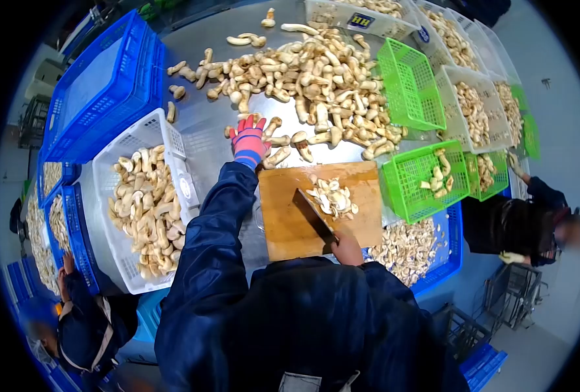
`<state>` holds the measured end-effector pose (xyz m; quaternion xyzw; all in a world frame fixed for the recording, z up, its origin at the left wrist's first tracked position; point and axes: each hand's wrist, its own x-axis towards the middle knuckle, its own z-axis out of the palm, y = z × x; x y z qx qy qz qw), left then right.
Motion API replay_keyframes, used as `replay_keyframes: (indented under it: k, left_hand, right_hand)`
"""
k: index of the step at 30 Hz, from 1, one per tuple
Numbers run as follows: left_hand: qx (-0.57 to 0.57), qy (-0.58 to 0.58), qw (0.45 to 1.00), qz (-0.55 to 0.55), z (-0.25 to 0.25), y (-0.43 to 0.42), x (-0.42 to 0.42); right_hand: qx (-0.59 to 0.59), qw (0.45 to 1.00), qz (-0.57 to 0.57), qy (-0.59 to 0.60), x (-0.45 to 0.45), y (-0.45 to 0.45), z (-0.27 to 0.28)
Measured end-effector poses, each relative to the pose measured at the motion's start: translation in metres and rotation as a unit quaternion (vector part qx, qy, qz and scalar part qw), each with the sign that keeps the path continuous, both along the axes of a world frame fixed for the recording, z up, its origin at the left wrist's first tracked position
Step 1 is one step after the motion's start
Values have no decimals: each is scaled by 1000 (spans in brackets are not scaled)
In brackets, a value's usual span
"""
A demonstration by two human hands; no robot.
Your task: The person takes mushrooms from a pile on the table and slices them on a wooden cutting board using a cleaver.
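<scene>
Gripping the cleaver (314, 217), right hand (347, 249) curled tight; left hand (249, 142) spread by whole mushrooms (316, 75). Sloppy blade swing could knock slices (332, 198) off the cutting board (282, 225), tbh.

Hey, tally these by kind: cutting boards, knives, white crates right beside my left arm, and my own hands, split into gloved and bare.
Cutting board: 1
Knife: 1
White crate: 1
Gloved left hand: 1
Bare right hand: 1
Total: 5
</scene>
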<state>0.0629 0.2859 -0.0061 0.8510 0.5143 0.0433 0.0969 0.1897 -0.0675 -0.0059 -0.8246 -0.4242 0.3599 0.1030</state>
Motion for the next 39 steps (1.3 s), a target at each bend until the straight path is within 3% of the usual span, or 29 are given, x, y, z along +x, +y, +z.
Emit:
replay_keyframes:
  k: [5, 7, 9, 10, 11, 14, 17, 20, 23, 29, 31, 33, 35, 36, 37, 38, 39]
  left_hand:
    - [22, -100, 955, -278, -28, -12, 62]
    - [22, -112, 938, -327, -50, -22, 80]
    - [23, -96, 926, -365, -32, -35, 105]
    - [-11, -134, 925, -356, -57, -40, 91]
    - [-47, -116, 912, -391, -40, -44, 106]
    - [-28, -149, 914, -376, -50, -32, 157]
    - [-32, -193, 901, -387, -27, -43, 187]
    - [-15, 97, 906, -412, -24, -53, 208]
    - [-25, 166, 915, -368, -17, -61, 212]
    - [-31, 193, 937, -288, -36, -42, 183]
    - [-30, 187, 934, -302, -12, -35, 165]
    - [15, 53, 957, -286, -22, -11, 144]
    - [-70, -124, 976, -164, -2, 0, 120]
    - [-95, -228, 958, -149, -25, 23, 102]
    - [-304, -375, 872, -79, -66, 51, 87]
    - [-313, -416, 851, -70, -76, 53, 71]
    - [-483, -492, 724, 18, -56, 40, 54]
  right_hand:
    - [-8, 1000, 30, -2, 0, 1, 10]
    - [8, 1000, -18, 1, -5, -12, -29]
    - [69, 996, -53, 12, -5, -12, -17]
    - [55, 998, -17, 22, -13, -10, 22]
    - [12, 999, -33, 20, -13, -16, 6]
    - [12, 997, -76, 4, -10, -6, 12]
    - [42, 995, -89, -27, -11, -10, 0]
    - [44, 996, -74, -28, -15, -13, -5]
    - [39, 996, -71, -23, -15, -13, -7]
    - [48, 996, -68, -24, -18, -14, -13]
    - [49, 996, -66, -31, -18, -13, -9]
    - [62, 996, -54, -20, -16, -14, -13]
    - [69, 997, -40, -12, -10, -14, -9]
    - [89, 996, -21, -13, -8, -13, -10]
    - [87, 996, -15, -8, -5, -13, -7]
    - [128, 991, -10, -49, -5, -14, -17]
    - [197, 977, 8, -85, -2, -17, -22]
